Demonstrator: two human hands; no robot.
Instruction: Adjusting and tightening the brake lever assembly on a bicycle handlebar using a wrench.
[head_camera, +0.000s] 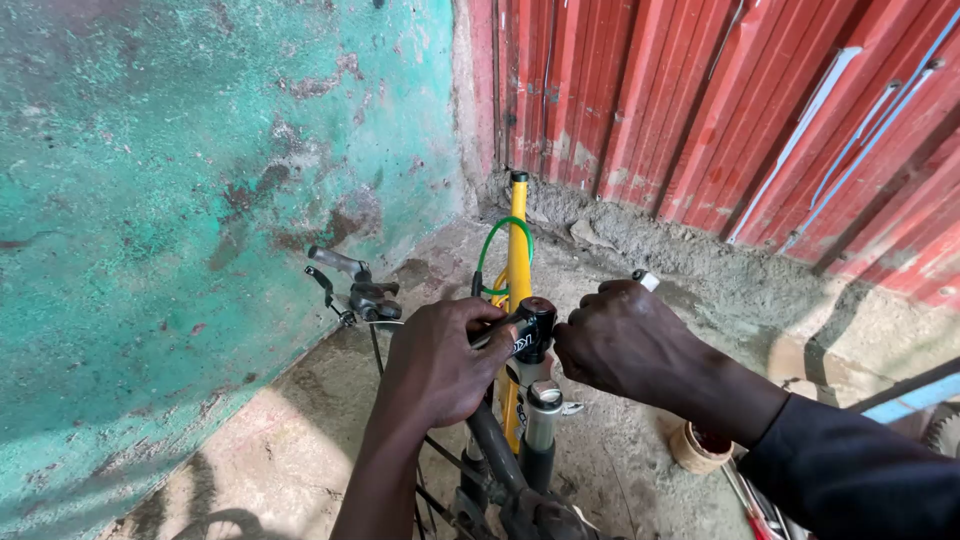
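Two hands at bicycle stem (532, 330): left hand (440, 360) closed on handlebar (345, 268), right hand (625, 340) gripping small tool (646, 280); clamp-bolt adjustment step, judged; steady bar needed.

Daylight, strong and warm. Sun falls from upper right: bright bands across the red corrugated wall (740, 110) and a sunlit patch on the concrete floor (270, 450) at lower left. Hard-edged diagonal shadows on wall and floor. The teal plaster wall (180, 180) sits in even shade, no glare. The left hand (440, 360) and right hand (625, 345) read dark, little surface detail. Focus sharp at centre; slight wide-angle stretch toward the corners. No motion blur.
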